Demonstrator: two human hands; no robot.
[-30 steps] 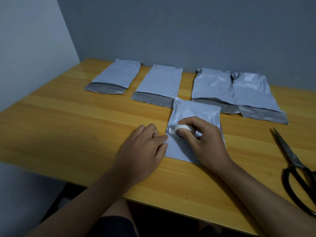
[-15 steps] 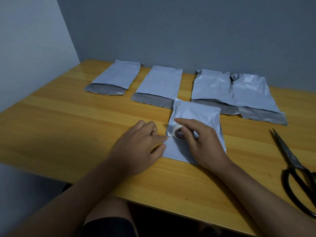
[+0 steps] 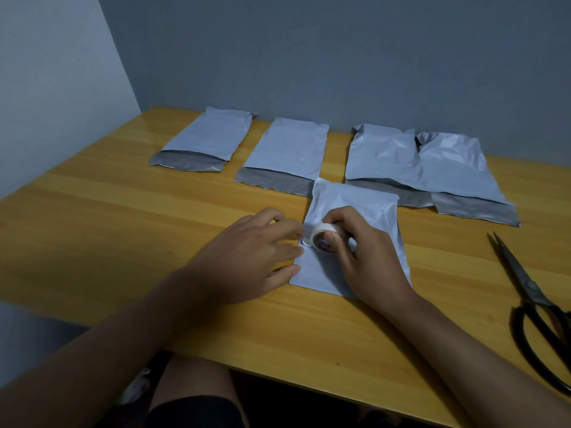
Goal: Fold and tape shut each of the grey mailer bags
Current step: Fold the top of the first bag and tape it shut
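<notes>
both forearms reach in from the lower edge over the near side of the wooden table (image 3: 123, 230). the right hand (image 3: 367, 257) lies palm down on the front mailer bag (image 3: 367, 208), its thumb and fingers curled round a small roll of white tape (image 3: 324, 239), which it holds on edge against the bag's left side with the open core turned toward the camera. the left hand (image 3: 250, 257) rests on the table just left of that bag, fingers loosely bent and holding nothing, the fingertips (image 3: 298, 250) touching the bag's left edge beside the roll; a short white tab of tape shows between them and the roll, though whether a finger presses it cannot be told. the front bag is smooth, pale grey plastic with a few glossy creases, lying flat near the table's front middle. behind it, along the wall, four more mailer bags lie in a row: the far-left bag (image 3: 210, 137), the second bag (image 3: 287, 149), the third bag (image 3: 383, 156) and the far-right bag (image 3: 457, 168), each showing a darker grey flap at its near end; the third and far-right ones overlap and look more crumpled. black scissors (image 3: 531, 301) lie at the right, well apart from the hands, points away from the camera. the table top is yellowish wood with a streaked grain.
</notes>
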